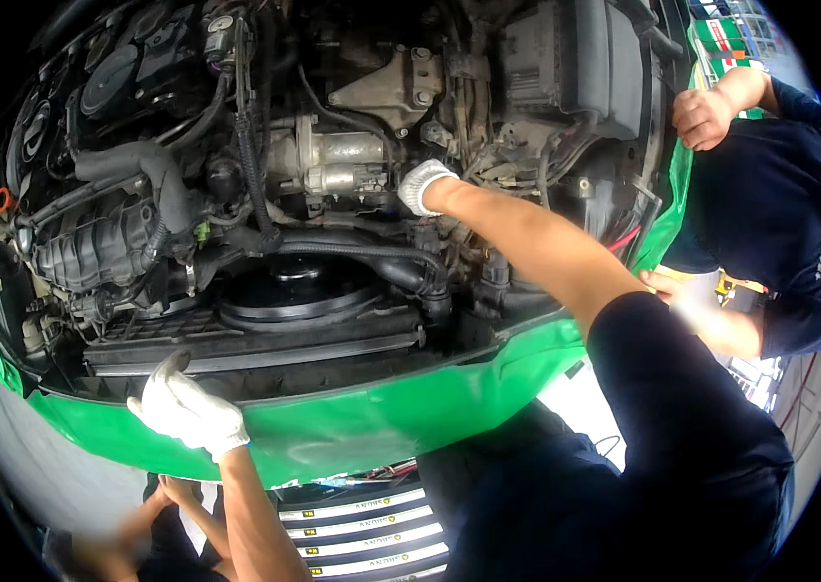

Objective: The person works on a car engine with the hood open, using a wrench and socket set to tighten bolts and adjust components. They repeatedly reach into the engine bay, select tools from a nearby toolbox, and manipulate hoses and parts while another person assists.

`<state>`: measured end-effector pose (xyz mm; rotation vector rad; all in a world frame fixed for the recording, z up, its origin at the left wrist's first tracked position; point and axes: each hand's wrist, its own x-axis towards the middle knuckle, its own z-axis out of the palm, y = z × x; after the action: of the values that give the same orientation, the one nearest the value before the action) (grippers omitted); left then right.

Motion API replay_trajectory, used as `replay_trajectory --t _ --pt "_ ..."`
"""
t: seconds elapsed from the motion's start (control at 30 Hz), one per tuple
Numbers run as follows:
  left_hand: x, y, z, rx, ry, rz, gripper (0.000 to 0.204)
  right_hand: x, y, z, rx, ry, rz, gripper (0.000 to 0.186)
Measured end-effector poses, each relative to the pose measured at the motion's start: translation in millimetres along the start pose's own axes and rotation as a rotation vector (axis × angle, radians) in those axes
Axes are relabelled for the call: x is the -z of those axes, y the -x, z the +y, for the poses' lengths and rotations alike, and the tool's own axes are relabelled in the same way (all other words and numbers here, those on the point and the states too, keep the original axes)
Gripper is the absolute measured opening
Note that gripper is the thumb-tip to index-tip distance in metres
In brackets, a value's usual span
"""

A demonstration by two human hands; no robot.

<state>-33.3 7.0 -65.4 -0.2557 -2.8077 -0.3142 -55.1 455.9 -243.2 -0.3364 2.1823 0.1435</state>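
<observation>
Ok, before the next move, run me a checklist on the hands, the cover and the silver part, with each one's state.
1. Both hands gloved: ok; left hand and right hand wear white gloves.
2. Forearms covered: not ok; the right forearm is bare between glove and sleeve.
3. Right grip on something: cannot tell; its fingertips are hidden beside the silver cylindrical part.
4. Silver cylindrical part loose or fastened: cannot tell from this view.
5. Green cover over the front edge: ok; it drapes along there, below the engine bay.
6. Co-worker's upper hand apart from the right hand: ok; it is at the cover's right side.
</observation>
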Motion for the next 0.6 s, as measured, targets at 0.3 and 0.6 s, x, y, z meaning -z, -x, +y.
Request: replay_trajectory --t 0.3,0.6 --pt "-2.5 2.8 -4.3 -0.079 -0.020 -0.004 0.038 0.3 -18.7 -19.9 -0.064 -0.757 -0.110 0.083" --pt "-1.0 4.4 -6.0 -0.066 -0.010 -0.035 0.039 -12.4 4.2 -60.5 -0.014 -0.646 0.173 0.050"
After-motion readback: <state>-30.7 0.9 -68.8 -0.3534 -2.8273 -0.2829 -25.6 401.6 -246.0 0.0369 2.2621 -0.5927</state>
